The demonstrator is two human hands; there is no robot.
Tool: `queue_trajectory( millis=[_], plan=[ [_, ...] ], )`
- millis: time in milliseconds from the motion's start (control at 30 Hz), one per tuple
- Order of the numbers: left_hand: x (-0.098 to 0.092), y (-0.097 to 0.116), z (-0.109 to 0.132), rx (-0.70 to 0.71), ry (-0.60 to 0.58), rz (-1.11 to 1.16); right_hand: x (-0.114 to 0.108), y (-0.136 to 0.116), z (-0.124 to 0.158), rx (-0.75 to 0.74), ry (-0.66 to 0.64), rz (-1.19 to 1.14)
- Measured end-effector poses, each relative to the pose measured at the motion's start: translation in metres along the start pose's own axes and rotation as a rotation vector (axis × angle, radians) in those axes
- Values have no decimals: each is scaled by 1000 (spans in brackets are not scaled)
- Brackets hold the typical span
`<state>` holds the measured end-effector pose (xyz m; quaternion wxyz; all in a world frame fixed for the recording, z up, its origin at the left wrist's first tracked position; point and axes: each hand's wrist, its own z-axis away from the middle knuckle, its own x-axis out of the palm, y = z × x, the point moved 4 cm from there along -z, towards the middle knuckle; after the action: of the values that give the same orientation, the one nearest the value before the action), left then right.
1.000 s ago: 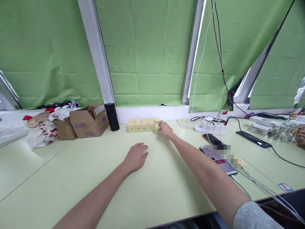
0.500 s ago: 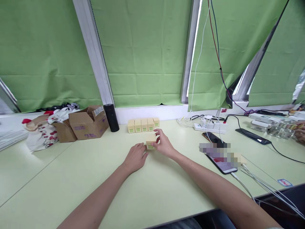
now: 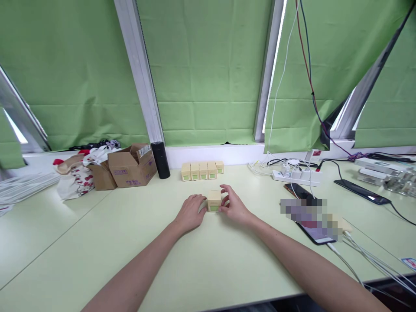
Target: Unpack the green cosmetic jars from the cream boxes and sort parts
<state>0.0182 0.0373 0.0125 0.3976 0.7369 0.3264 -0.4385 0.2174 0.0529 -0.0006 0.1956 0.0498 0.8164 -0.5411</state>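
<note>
A small pale-yellow box (image 3: 214, 196) with a green label on its front stands on the table between my hands. My right hand (image 3: 236, 208) is at its right side, thumb by the lower front corner and one finger raised above the others. Beside the box's left face lies my left hand (image 3: 191, 213), palm down, its fingers stretched forward and its thumb close to the box. Whether the left fingertips press on the box is hard to see. Farther back, a row of several similar small boxes (image 3: 203, 170) stands side by side, with one set slightly back at the right end.
Against the back ledge stand a black cylinder (image 3: 160, 160), an open cardboard box (image 3: 131, 169) and a printed cloth bag (image 3: 76, 182). To the right are a white power strip (image 3: 296, 177), a dark phone (image 3: 300, 193), a partly blurred tablet-like device (image 3: 320, 235), and several cables.
The small box and my right hand have come nearer to me, and more of the box's front shows. My left hand has barely moved. The view has shifted a little left.
</note>
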Motion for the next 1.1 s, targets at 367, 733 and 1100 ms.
queue_trajectory(
  millis=[367,733,1100],
  plan=[
    [13,-6,-2,-115,-19,191,-2,14,1,61,-21,-118],
    [4,-2,0,-142,-1,217,0,18,-3,16,29,-59],
    [-4,-2,-1,-149,100,258,-9,7,1,1,138,111]
  ],
)
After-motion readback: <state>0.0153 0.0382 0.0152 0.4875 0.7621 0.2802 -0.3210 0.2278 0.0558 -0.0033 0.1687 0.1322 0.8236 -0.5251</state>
